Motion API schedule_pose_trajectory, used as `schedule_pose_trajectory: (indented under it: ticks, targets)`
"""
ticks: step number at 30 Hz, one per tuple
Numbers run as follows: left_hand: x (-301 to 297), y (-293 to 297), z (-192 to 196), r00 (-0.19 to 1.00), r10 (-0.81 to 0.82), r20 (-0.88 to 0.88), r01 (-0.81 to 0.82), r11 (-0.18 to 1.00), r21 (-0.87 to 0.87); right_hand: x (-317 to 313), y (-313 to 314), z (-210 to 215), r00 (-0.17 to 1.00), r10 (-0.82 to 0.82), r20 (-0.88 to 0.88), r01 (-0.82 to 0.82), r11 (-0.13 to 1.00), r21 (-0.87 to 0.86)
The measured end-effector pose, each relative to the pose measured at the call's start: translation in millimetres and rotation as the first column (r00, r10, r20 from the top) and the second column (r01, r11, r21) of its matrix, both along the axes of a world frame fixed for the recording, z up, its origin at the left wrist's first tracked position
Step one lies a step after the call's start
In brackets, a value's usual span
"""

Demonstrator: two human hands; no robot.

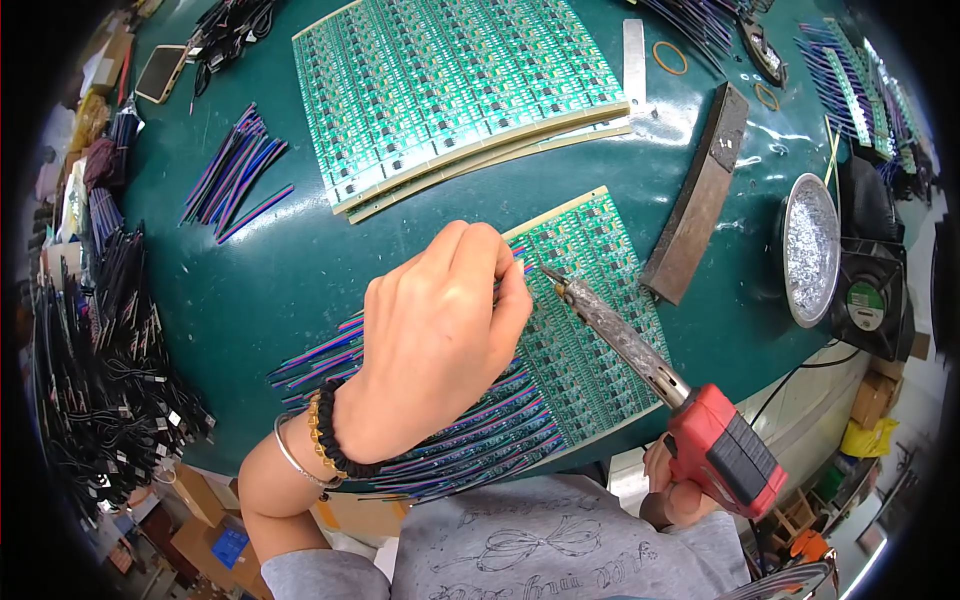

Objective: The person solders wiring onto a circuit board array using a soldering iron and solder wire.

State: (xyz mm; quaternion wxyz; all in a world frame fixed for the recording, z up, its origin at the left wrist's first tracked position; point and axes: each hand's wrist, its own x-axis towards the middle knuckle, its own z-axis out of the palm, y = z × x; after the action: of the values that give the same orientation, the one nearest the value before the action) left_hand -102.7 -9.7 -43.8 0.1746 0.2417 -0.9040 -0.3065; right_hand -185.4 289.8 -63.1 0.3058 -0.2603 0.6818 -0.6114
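A green circuit board panel [595, 340] lies on the table in front of me. Thin blue, pink and black wires [490, 415] run in rows from its left part. My left hand [430, 315] is above them, its fingers pinched on wires [519, 257] whose coloured ends show past the fingertips at the upper part of the panel. My right hand [675, 488] is wrapped round the red handle of a soldering iron [620, 335]. The iron's tip is at the panel, just right of those wire ends; I cannot tell whether it touches.
A stack of board panels [450, 80] lies at the back. Left of it are loose wires [232, 170] and a phone [161, 73]. To the right are a dark metal bar [695, 195], a shiny oval dish [811, 250] and a fan [866, 300]. Black cables [110, 350] pile up far left.
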Motion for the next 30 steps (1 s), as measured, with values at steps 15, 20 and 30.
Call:
schedule_pose_trajectory:
  ticks: [15,20,30]
  targets:
    - [3,-8,6,0.998,-0.046,0.039,0.039,0.985,0.170,4,9,-8,0.995,-0.020,-0.097,0.022,1.000,0.014]
    - [1,-7,5,0.998,-0.043,0.043,0.035,0.987,0.159,2,5,-7,0.990,0.012,-0.143,-0.008,1.000,0.022]
    - [25,-14,26,0.996,-0.043,0.076,0.060,0.970,-0.237,5,1,-11,0.976,-0.087,-0.200,0.056,0.986,-0.155]
